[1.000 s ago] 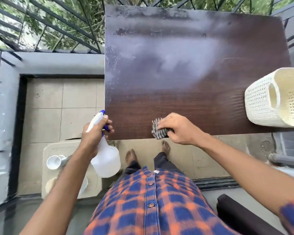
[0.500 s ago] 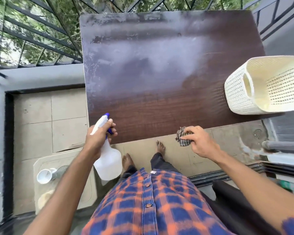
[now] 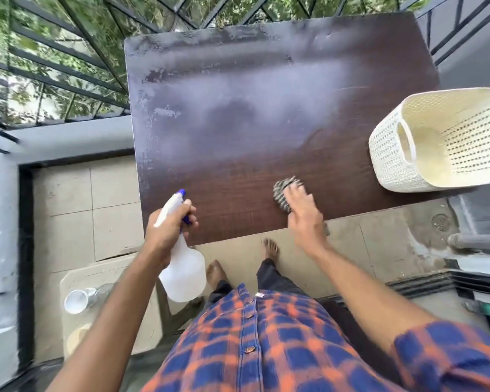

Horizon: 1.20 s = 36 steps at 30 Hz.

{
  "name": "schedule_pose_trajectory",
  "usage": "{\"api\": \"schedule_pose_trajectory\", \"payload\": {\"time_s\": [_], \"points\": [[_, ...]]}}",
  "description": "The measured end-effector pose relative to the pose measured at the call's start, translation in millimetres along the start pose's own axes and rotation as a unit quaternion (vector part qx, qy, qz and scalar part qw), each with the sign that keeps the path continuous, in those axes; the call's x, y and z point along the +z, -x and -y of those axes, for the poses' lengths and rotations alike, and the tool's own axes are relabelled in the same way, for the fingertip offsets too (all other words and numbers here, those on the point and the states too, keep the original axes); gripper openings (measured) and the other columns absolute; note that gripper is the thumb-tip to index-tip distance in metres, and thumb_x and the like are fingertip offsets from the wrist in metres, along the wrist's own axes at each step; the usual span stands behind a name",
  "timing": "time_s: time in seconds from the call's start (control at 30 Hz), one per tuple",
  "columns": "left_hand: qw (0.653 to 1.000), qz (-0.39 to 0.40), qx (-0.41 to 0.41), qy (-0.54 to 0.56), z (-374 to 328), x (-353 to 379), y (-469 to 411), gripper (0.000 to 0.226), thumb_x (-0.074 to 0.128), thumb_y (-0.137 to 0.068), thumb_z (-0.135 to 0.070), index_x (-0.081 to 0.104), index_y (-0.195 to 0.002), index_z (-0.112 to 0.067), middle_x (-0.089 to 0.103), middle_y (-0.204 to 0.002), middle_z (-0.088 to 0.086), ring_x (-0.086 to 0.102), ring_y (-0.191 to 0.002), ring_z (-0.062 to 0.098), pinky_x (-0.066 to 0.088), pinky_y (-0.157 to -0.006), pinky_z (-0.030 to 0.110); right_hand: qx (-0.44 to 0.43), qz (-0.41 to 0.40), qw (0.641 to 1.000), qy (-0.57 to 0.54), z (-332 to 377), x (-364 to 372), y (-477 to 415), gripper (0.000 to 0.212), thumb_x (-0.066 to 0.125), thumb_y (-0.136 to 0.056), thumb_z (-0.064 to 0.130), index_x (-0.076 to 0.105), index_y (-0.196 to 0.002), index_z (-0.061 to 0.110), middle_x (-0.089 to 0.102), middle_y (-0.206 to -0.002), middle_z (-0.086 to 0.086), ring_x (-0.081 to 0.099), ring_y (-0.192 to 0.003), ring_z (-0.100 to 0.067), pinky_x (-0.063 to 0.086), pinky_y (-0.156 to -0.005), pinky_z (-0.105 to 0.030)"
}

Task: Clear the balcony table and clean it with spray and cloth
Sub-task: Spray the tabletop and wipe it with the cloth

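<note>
Dark brown table [image 3: 238, 193], cream basket [image 3: 393, 165], white-and-blue spray bottle [image 3: 184, 270], checked cloth [image 3: 282, 190]

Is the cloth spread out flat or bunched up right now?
Bunched up: the cloth is a small wad on the table, pressed under the fingers of the right hand.

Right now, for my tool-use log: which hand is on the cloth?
The right hand: it presses the checked cloth onto the table near its front edge, while the left hand grips the spray bottle.
</note>
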<state>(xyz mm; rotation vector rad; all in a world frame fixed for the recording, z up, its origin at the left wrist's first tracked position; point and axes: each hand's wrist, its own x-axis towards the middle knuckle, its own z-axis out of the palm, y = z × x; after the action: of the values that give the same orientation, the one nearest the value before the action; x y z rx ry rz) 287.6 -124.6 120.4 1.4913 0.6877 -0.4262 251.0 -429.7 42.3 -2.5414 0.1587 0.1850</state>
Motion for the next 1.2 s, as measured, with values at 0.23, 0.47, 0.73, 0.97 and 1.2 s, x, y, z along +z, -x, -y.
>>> {"api": "schedule_pose_trajectory", "payload": {"time_s": [0.23,0.47,0.73,0.97,1.2], "points": [[0.999,-0.009,-0.013,-0.035,-2.4,12.5,1.8,0.021,0.066,-0.098,-0.028,0.071,-0.087,-0.010,0.065,-0.072,0.004,0.066,-0.069,0.021,0.042,-0.054,0.025,-0.124,0.148,0.974,-0.117,49.0,18.0,24.9,0.063,0.048,-0.075,-0.015,0.063,-0.133,0.005,0.055,-0.143,-0.012,0.044,-0.140,-0.024,0.029,-0.121,-0.038],[0.999,-0.031,-0.007,-0.001,-5.8,20.8,3.8,0.018,0.067,-0.097,-0.028,0.072,-0.086,-0.013,0.067,-0.072,0.003,0.065,-0.068,0.020,0.042,-0.055,0.025,0.027,-0.097,0.991,-0.089,-21.8,-52.3,-79.9,0.060,0.047,-0.077,-0.014,0.064,-0.132,0.004,0.059,-0.139,-0.010,0.051,-0.135,-0.022,0.030,-0.119,-0.031],[0.989,-0.136,-0.015,0.065,9.9,14.4,11.4,0.020,0.064,-0.099,-0.027,0.068,-0.083,-0.015,0.064,-0.065,-0.002,0.064,-0.061,0.016,0.042,-0.050,0.021,-0.262,0.069,0.962,-0.043,73.8,46.2,-41.7,0.059,0.053,-0.071,-0.018,0.063,-0.128,-0.006,0.057,-0.137,-0.024,0.051,-0.131,-0.045,0.031,-0.116,-0.051],[0.956,-0.244,-0.004,0.162,23.5,-4.0,26.2,0.016,0.066,-0.097,-0.013,0.065,-0.081,-0.014,0.060,-0.064,-0.001,0.057,-0.056,0.014,0.050,-0.056,0.023,-0.307,0.253,0.906,-0.143,125.8,82.1,-8.1,0.056,0.061,-0.069,-0.016,0.070,-0.122,0.001,0.063,-0.134,-0.014,0.053,-0.133,-0.032,0.036,-0.116,-0.047],[0.944,-0.286,-0.020,0.165,46.6,-35.4,43.2,0.006,0.067,-0.092,-0.015,0.069,-0.095,-0.010,0.063,-0.064,0.000,0.061,-0.060,0.015,0.046,-0.065,0.032,-0.135,0.092,0.977,-0.134,143.6,59.0,-157.2,0.065,0.044,-0.076,-0.016,0.059,-0.136,0.005,0.052,-0.147,-0.013,0.040,-0.144,-0.028,0.023,-0.122,-0.030]]}}
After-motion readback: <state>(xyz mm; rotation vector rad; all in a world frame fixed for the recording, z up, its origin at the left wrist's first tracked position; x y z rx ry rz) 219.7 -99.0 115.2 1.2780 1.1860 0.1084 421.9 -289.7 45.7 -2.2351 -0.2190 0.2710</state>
